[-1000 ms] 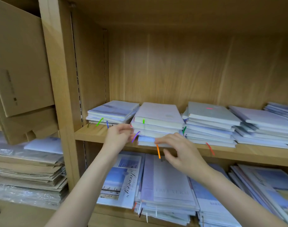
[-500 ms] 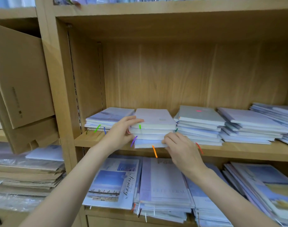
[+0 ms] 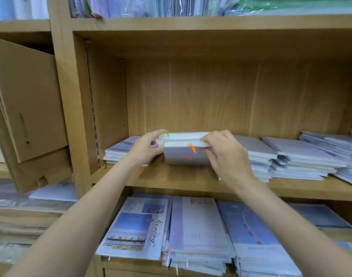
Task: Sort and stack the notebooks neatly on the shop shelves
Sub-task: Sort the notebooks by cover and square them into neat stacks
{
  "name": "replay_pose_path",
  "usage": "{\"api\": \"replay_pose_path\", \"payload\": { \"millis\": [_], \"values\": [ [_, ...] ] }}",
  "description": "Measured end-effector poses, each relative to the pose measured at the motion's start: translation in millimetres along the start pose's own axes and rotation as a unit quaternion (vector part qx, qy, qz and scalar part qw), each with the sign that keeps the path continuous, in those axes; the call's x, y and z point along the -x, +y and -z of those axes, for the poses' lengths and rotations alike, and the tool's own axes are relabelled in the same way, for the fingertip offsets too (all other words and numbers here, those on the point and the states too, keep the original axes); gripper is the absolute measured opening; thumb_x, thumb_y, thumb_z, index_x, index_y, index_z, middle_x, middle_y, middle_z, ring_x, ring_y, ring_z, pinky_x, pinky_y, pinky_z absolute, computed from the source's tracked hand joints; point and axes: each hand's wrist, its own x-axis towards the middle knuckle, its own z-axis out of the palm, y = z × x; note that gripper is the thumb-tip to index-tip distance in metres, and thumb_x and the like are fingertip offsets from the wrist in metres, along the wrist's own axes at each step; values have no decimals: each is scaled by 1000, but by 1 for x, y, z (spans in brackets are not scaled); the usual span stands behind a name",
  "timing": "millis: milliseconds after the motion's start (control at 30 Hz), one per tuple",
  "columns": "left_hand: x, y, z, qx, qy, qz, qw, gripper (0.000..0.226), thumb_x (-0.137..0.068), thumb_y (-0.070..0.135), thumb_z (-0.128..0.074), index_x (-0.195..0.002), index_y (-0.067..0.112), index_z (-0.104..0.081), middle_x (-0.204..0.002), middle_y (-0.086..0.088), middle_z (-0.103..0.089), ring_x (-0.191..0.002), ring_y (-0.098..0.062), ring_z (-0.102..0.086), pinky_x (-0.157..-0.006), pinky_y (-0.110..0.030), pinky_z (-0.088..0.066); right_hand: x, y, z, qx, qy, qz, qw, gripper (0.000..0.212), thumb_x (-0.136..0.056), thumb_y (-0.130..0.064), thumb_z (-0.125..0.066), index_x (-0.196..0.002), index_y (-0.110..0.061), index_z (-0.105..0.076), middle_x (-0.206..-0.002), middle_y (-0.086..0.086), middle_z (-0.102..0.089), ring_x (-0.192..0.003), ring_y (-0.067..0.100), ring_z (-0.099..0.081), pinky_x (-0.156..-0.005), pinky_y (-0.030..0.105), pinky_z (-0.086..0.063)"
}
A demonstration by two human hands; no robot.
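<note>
head view faces shelf (image 3: pixel 191 182) closely, straight-on.

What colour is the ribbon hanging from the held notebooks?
Orange ribbon, seen in the head view.

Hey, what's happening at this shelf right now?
A person is tidying notebooks on a wooden shelf. The left hand and the right hand grip the two ends of a small notebook stack, tilted up on its edge on the shelf board. Other stacks lie flat to either side, and more notebooks fill the shelf below.
</note>
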Motion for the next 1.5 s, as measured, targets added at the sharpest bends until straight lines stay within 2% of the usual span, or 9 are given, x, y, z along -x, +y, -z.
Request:
{"api": "replay_pose_path", "payload": {
  "millis": [200,367,667,933,1067,1167,1300,1400,1500],
  "values": [
    [9,-8,-3,-77,-45,65,994,51,-78,8,-71,-126,15,-55,-132,-9,-51,-121,-25,-47,-90,-27,-39,-72,27,71,-48,62,-87,993,23,-81,-12,-64,-102,-6,-66,-101,12,-67,-94,33,-57,-80,34,-37],
    [11,-1,-29,-167,-41,3,985,52,-77,15,-68,-127,16,-53,-137,-9,-46,-128,-26,-40,-103,-33,-33,-87,48,92,-34,161,-91,982,12,-77,-2,-57,-89,-2,-58,-91,16,-60,-85,32,-53,-71,28,-32],
    [19,17,-89,-262,-97,-57,958,67,-85,43,-59,-142,38,-25,-151,11,-22,-140,-16,-14,-115,-38,-1,49,121,-7,72,-141,-146,977,30,-73,0,-68,-103,1,-65,-100,20,-67,-93,40,-64,-80,51,-49],
    [7,16,-97,-253,-90,-50,962,62,-87,43,-57,-141,39,-27,-150,10,-25,-138,-17,-15,-115,-38,2,55,116,-7,84,-151,-240,955,39,-92,-4,-42,-129,-17,-48,-135,-2,-47,-131,38,-25,-107,54,-13],
    [1,14,-104,-263,-81,-42,961,60,-88,41,-55,-141,37,-27,-149,9,-24,-139,-17,-14,-114,-40,10,48,131,1,-15,-152,-238,959,28,-93,-1,-44,-118,-10,-53,-126,5,-53,-124,34,-37,-103,37,-20],
    [-2,18,-116,-290,-46,-37,955,60,-91,37,-53,-144,33,-25,-150,6,-24,-139,-17,-13,-113,-41,12,34,131,8,-19,-213,-248,945,22,-92,-6,-47,-109,-20,-50,-123,4,-51,-121,36,-40,-100,39,-22],
    [14,11,-118,-219,34,-90,971,58,-89,24,-56,-142,23,-32,-145,-1,-33,-137,-17,-22,-114,-34,5,21,99,14,132,-265,-309,904,32,-94,-18,-48,-125,-25,-43,-146,6,-25,-137,45,-9,-107,63,-12],
    [37,-14,-88,-118,132,-64,982,52,-86,17,-60,-135,13,-42,-136,-4,-44,-128,-21,-35,-111,-33,-18,16,60,2,31,-171,-198,965,39,-91,-15,-54,-128,-12,-47,-146,17,-27,-139,38,-15,-112,49,-14],
    [62,-43,-52,-98,194,26,976,42,-86,2,-53,-128,2,-46,-125,-11,-50,-118,-26,-43,-99,-24,-28,3,11,-25,-113,-172,-148,967,40,-89,-10,-57,-127,-5,-47,-139,16,-35,-131,30,-33,-104,31,-25]
  ]
}}
